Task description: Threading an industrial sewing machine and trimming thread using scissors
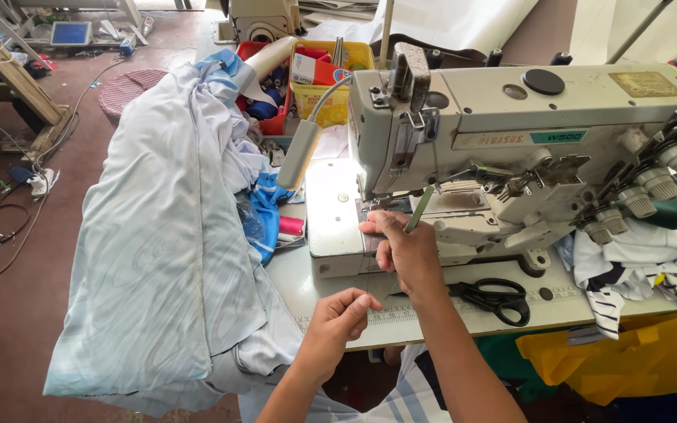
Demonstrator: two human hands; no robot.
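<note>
Nearest the camera, the left hand (344, 316) hovers at the table's (307, 290) front edge, fingertips pinched together on nothing that can be made out. Beyond it, the right hand (403, 254) grips slim green tweezers (419, 208), their tip up near the sewing machine's (511, 149) needle. Black scissors (497, 298) lie beside its wrist. Pale blue fabric (166, 235) drapes off the left.

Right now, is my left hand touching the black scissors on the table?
Apart. The head view shows the left hand pinched shut at the table's front edge, with bare table and the right forearm between it and the black scissors.
</note>
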